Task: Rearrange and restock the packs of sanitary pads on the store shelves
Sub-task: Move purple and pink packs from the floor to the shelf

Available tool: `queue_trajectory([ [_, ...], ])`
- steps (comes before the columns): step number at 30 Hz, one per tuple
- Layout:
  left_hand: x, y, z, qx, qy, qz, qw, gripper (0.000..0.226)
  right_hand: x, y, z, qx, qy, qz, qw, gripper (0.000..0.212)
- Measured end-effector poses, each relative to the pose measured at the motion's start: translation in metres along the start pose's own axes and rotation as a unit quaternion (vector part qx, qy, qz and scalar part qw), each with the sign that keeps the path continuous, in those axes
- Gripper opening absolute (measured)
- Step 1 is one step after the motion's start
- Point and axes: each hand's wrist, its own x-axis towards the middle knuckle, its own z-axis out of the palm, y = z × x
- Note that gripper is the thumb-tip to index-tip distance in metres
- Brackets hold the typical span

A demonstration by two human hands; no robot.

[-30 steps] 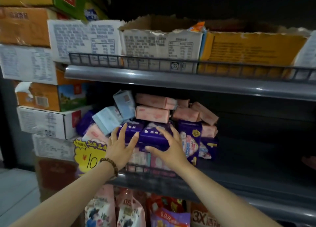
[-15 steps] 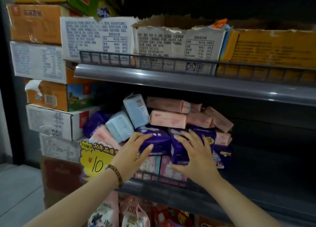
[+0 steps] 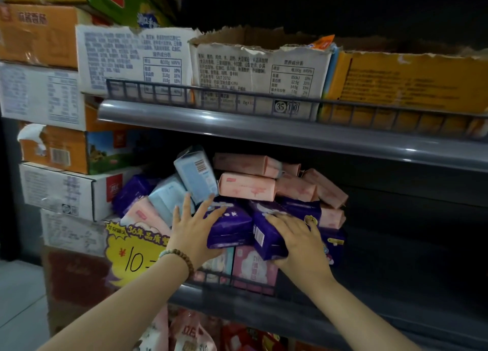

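Observation:
A jumbled pile of sanitary pad packs fills the left part of the middle shelf (image 3: 264, 309): pink packs (image 3: 245, 187) on top, light blue packs (image 3: 195, 173) to the left and purple ones lower down. My left hand (image 3: 194, 232) holds the left end of one purple pack (image 3: 232, 226), its fingers spread over the top. My right hand (image 3: 301, 242) grips a second purple pack (image 3: 266, 237) beside it, with fingers on top and thumb under it. Both packs jut forward out of the pile.
A yellow price sign (image 3: 132, 250) hangs at the shelf's left front. Cardboard cartons (image 3: 66, 189) are stacked to the left, and torn cartons (image 3: 258, 70) stand on the upper shelf (image 3: 264, 131). To the right the middle shelf is dark. Bagged goods (image 3: 190, 335) sit below.
Both hands moved from resting against the purple packs to holding one each. The two packs have been drawn forward out of the pile. The camera moved closer.

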Motion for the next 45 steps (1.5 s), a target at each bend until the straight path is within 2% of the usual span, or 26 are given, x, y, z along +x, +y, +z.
queue_trajectory([
  [4,0.001,0.000,-0.007,-0.146,0.011,0.020,0.989,0.075,-0.005,0.008,-0.021,0.116,0.003,0.040,0.992,0.080],
  [9,0.004,-0.011,-0.045,-0.242,0.028,0.045,0.969,0.060,-0.015,0.022,-0.046,0.223,0.019,0.110,0.969,0.082],
  [14,-0.011,-0.022,-0.087,-0.279,0.013,0.048,0.959,0.051,-0.024,0.019,-0.067,0.274,0.031,0.121,0.954,0.075],
  [19,-0.029,-0.018,-0.107,-0.325,-0.015,0.033,0.945,0.058,-0.034,0.018,-0.088,0.294,0.058,0.140,0.944,0.070],
  [21,-0.038,-0.007,-0.116,-0.356,-0.011,0.030,0.934,0.049,-0.037,0.020,-0.097,0.341,0.064,0.156,0.925,0.060],
  [24,-0.049,0.010,-0.121,-0.419,0.003,0.005,0.908,0.039,-0.044,0.017,-0.110,0.433,0.073,0.210,0.874,0.051],
  [29,-0.064,0.019,-0.107,-0.608,0.038,-0.105,0.786,0.025,-0.068,0.017,-0.128,0.563,0.103,0.356,0.738,0.047],
  [31,-0.071,0.027,-0.101,-0.659,0.016,-0.157,0.735,0.024,-0.080,0.021,-0.130,0.577,0.103,0.386,0.712,0.044],
  [35,-0.086,0.051,-0.081,-0.772,-0.021,-0.269,0.576,0.036,-0.101,0.027,-0.137,0.597,0.099,0.423,0.674,0.051],
  [38,-0.093,0.068,-0.065,-0.819,-0.049,-0.327,0.468,0.043,-0.113,0.037,-0.142,0.625,0.127,0.452,0.624,0.058],
  [41,-0.100,0.085,-0.052,-0.840,-0.095,-0.352,0.401,0.053,-0.124,0.048,-0.141,0.658,0.140,0.474,0.568,0.065],
  [43,-0.106,0.095,-0.044,-0.851,-0.123,-0.362,0.360,0.067,-0.129,0.051,-0.136,0.688,0.116,0.493,0.520,0.053],
  [45,-0.110,0.104,-0.033,-0.846,-0.150,-0.368,0.355,0.069,-0.133,0.050,-0.125,0.715,0.084,0.501,0.480,0.043],
])
